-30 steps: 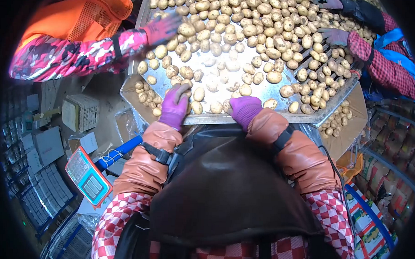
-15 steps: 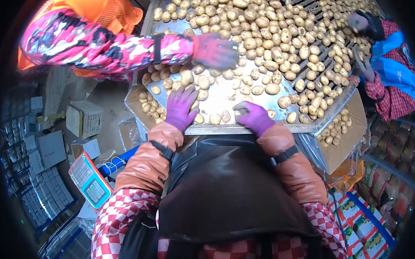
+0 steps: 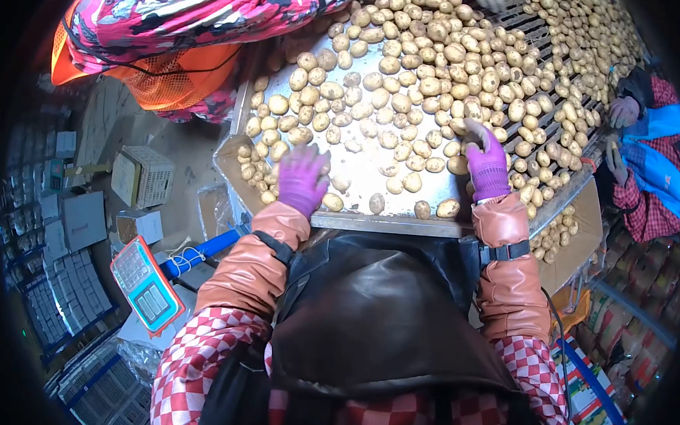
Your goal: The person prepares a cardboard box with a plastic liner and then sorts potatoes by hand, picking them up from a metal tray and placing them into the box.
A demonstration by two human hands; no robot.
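Observation:
Many potatoes (image 3: 434,87) lie spread over a metal sorting table (image 3: 362,168), thickest toward the back and right. My left hand (image 3: 302,180), in a purple glove, rests near the table's front left part with its fingers spread among potatoes. Farther right, my right hand (image 3: 486,162), also gloved in purple, is at the edge of the potato pile, with its fingers curved toward the potatoes; whether a potato is under them is hidden. A few single potatoes lie along the front edge between my hands.
Cardboard boxes with potatoes (image 3: 555,239) flank the table. A co-worker's camouflage sleeve (image 3: 212,21) reaches over the back left. Another co-worker (image 3: 653,145) stands at the right. At the lower left are a scale (image 3: 149,284) and a white crate (image 3: 152,177).
My right hand has moved right and away from me. My left hand shifted slightly. The co-worker's gloved hand has left the middle of the table, and potatoes there lie differently.

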